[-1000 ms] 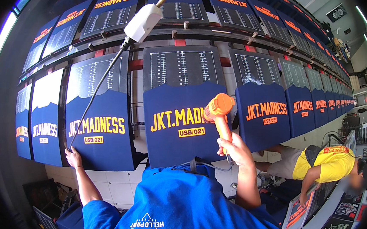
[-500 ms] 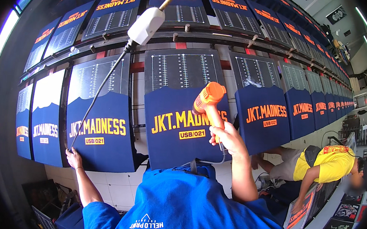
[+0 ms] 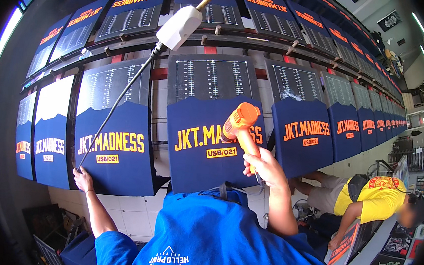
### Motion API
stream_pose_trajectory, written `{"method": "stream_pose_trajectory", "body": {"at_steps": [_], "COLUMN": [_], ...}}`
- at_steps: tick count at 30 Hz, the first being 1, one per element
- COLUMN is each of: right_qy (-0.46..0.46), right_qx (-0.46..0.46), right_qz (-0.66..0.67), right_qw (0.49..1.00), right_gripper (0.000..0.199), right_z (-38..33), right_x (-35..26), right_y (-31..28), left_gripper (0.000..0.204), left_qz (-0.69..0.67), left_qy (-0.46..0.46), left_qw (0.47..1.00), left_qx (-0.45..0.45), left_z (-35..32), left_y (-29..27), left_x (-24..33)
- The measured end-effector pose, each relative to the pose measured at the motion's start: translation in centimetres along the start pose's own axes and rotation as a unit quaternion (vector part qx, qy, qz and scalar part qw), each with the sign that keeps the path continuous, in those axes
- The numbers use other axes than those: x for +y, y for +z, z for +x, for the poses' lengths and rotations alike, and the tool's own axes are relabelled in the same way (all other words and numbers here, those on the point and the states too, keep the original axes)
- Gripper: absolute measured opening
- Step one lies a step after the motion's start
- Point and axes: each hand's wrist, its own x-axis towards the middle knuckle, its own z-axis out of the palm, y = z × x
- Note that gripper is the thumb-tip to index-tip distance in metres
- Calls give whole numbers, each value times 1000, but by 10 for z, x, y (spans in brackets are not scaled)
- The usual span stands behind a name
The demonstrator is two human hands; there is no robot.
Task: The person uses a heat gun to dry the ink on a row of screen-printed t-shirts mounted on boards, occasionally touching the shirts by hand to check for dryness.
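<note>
My right hand [image 3: 265,167] is closed round the handle of an orange heat gun [image 3: 245,116]. Its dark nozzle points left and down over a navy shirt [image 3: 189,170] on the middle board, partly covering the yellow and orange print. At the left, my left hand [image 3: 84,179] has its fingers together on a black power cable [image 3: 120,100], by the lower edge of another navy shirt [image 3: 119,177] with a yellow print. The cable slants up to a white plug connector [image 3: 180,28] hanging above the boards.
Rows of dark ruled boards [image 3: 211,77] carry more printed navy shirts, with metal rails [image 3: 199,41] between rows. To the right, a person in a yellow shirt [image 3: 379,195] leans over a printing screen [image 3: 344,250]. A cord trails from the gun's handle.
The heat gun sits slightly lower in view and has turned a little. The white connector appears farther right. The person in yellow has shifted lower.
</note>
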Motion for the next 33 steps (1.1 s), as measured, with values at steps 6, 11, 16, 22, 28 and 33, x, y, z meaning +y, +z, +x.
{"method": "stream_pose_trajectory", "body": {"at_steps": [6, 11, 16, 22, 28, 33], "right_qy": [23, -3, -9, -14, -51, -63], "right_qx": [0, 12, -41, -95, -83, -72], "right_qz": [19, -9, 7, -9, 33, 35], "right_qw": [1000, 1000, 999, 995, 995, 995], "right_gripper": [20, 22, 25, 28, 24, 21], "right_z": [-17, -22, -15, 2, 33, 44], "right_x": [1, 10, 11, 3, -3, -7], "right_y": [-1, 4, 2, -10, -15, -15], "left_gripper": [50, 52, 59, 63, 63, 61], "left_qz": [11, -23, -163, -195, -221, -159], "left_qy": [-9, 15, 83, 98, 19, 97], "left_qw": [1000, 999, 977, 958, 943, 967], "left_qx": [5, -39, -112, -187, -248, -176], "left_z": [-3, 5, 15, 25, -3, -7], "left_y": [-1, -2, -1, -20, -37, -52], "left_x": [6, -3, -25, -68, -64, -52]}}
